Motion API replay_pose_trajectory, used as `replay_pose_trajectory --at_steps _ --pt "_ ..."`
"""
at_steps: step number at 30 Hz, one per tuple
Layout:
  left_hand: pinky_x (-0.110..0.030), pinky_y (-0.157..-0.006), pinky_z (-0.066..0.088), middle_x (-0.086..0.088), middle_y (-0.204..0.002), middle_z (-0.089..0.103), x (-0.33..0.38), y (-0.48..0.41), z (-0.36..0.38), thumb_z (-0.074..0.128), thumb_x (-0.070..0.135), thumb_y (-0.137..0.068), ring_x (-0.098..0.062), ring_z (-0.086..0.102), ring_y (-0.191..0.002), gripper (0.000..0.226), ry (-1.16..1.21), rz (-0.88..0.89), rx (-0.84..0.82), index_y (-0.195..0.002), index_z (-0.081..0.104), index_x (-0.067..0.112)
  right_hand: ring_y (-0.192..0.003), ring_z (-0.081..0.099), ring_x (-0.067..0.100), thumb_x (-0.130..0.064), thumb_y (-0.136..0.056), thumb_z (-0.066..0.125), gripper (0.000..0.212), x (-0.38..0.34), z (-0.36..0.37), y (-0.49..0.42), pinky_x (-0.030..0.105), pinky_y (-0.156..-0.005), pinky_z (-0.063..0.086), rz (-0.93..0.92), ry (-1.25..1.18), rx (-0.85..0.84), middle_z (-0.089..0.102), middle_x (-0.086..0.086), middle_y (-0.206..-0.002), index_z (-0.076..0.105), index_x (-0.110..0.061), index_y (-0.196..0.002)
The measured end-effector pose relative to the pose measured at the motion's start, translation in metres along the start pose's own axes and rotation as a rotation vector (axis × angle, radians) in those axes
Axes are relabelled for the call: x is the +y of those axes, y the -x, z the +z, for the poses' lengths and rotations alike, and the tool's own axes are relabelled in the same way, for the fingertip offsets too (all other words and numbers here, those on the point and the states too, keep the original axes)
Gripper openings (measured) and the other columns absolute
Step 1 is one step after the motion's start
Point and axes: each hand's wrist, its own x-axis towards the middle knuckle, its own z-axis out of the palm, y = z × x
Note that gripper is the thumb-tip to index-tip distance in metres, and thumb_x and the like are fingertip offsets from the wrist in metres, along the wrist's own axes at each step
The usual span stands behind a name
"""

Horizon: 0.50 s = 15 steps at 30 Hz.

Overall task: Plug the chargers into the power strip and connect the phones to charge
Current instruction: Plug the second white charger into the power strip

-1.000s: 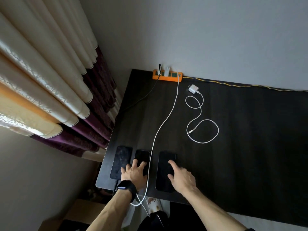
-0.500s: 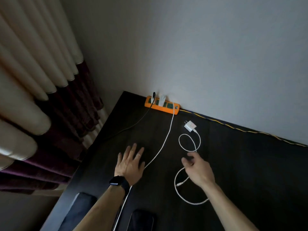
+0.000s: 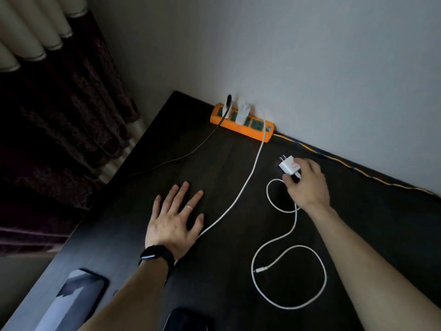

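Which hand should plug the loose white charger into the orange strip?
Right. The right hand holds the small white charger block, prongs toward the orange power strip; the left hand lies flat on the dark table.

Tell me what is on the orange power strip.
A charger with a black cable, a second charger beside it; a white cable crosses the strip's right end. Their prongs are hidden.

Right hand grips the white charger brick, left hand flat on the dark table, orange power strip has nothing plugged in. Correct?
Wrong on the strip. Head view shows the orange plastic power strip holding two plugs: a white plug with a black cable and a taller white adapter. Rest holds: right hand grips the small white charger brick, left hand lies flat on the dark wooden table.
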Motion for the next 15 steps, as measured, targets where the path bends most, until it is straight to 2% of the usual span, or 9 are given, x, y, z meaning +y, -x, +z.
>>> replay_pose_trajectory --at_steps 3,6,10,12,15 --pt "-0.044 -0.124 -0.003 0.015 -0.166 0.000 0.000 -0.001 0.000 0.023 0.066 -0.094 -0.009 -0.007 -0.152 0.062 -0.003 -0.005 -0.008 -0.152 0.006 0.054 -0.121 0.052 0.039 -0.027 -0.090 0.070 0.053 -0.004 0.007 -0.008 0.043 -0.094 0.047 -0.024 0.045 0.028 0.048 0.012 -0.143 0.048 -0.018 -0.137" --pt "-0.043 -0.124 -0.006 0.016 -0.166 -0.003 -0.003 -0.001 0.000 0.022 0.066 -0.094 -0.007 -0.011 -0.152 0.062 -0.003 -0.014 -0.016 -0.152 0.002 0.056 -0.111 0.057 0.040 -0.029 -0.095 0.062 0.043 -0.013 0.009 -0.017 0.041 -0.082 0.047 -0.044 0.117 0.013 0.051 0.020 -0.130 0.046 -0.011 -0.132" --pt "-0.046 -0.124 -0.005 0.016 -0.166 -0.009 -0.004 -0.001 0.001 0.017 0.068 -0.093 -0.008 -0.015 -0.151 0.062 0.011 -0.017 -0.033 -0.151 -0.003 0.057 -0.104 0.060 0.040 -0.027 -0.104 0.041 0.032 -0.034 0.000 -0.031 0.031 -0.074 0.039 0.071 -0.154 0.037 0.059 0.025 -0.123 0.044 -0.007 -0.129" --pt "-0.046 -0.124 -0.006 0.016 -0.165 -0.011 -0.004 -0.003 0.000 0.015 0.069 -0.092 -0.009 -0.016 -0.151 0.062 0.019 -0.017 -0.040 -0.150 -0.004 0.058 -0.098 0.061 0.039 -0.021 -0.103 0.042 0.030 -0.048 -0.009 -0.039 0.027 -0.070 0.040 0.102 -0.270 0.051 0.061 0.024 -0.123 0.041 -0.008 -0.131" --pt "-0.045 -0.124 -0.008 0.016 -0.165 -0.013 -0.002 -0.005 -0.004 0.015 0.069 -0.092 -0.009 -0.018 -0.150 0.063 0.016 -0.017 -0.041 -0.151 -0.004 0.057 -0.095 0.058 0.033 -0.014 -0.098 0.051 0.035 -0.066 -0.024 -0.055 0.029 -0.075 0.037 0.062 -0.296 0.044 0.060 0.020 -0.124 0.043 -0.010 -0.132"
